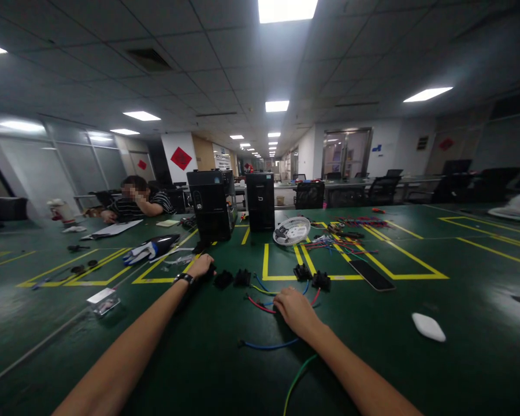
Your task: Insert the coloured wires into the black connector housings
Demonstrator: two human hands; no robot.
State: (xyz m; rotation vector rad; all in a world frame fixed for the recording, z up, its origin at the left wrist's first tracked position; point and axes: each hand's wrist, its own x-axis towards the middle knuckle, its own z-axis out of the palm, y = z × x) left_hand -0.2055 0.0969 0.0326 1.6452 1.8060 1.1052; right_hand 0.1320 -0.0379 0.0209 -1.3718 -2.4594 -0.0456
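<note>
My left hand [200, 267], with a dark watch on the wrist, is closed beside a small black part; its fingers hide most of what they hold. To its right sit two black plastic blocks [242, 278]. Over several short coloured wires [260, 304] my right hand [293, 311] has its fingers curled, and the wires' ends pass under them. Beyond this hand are two more black blocks [321, 281], with a red and a blue wire leading toward them. A blue wire [271, 346] and a green one [298, 378] lie nearer me.
Two black cases [260, 202] stand at the back, beside a white basket [292, 231]. Bundled wires [359, 222] and a phone [371, 275] lie to the right, a white case [429, 327] nearer. A clear box [103, 303] is at left; a person [141, 199] sits behind.
</note>
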